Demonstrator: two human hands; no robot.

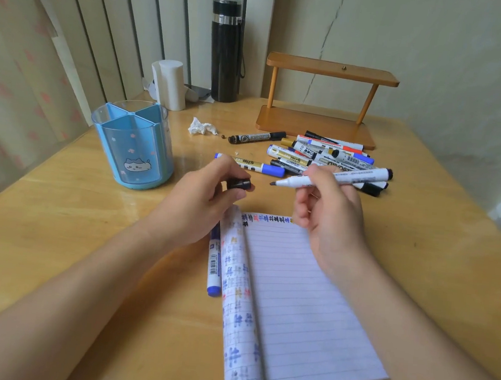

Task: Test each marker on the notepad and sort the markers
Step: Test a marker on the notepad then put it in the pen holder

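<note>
My right hand pinches an uncapped marker near its tip, held level above the notepad. My left hand pinches a black cap just beside the tip. I judge the test stroke comes next, so the tip must tilt down onto the page. The untested pile lies beyond on the counter, and the blue holder stands to the left.

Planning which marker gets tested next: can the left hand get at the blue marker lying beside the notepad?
Probably yes: the blue marker lies uncovered beside the notepad's left edge, just below the left hand. But that hand pinches a black cap, which would likely have to go first.
</note>
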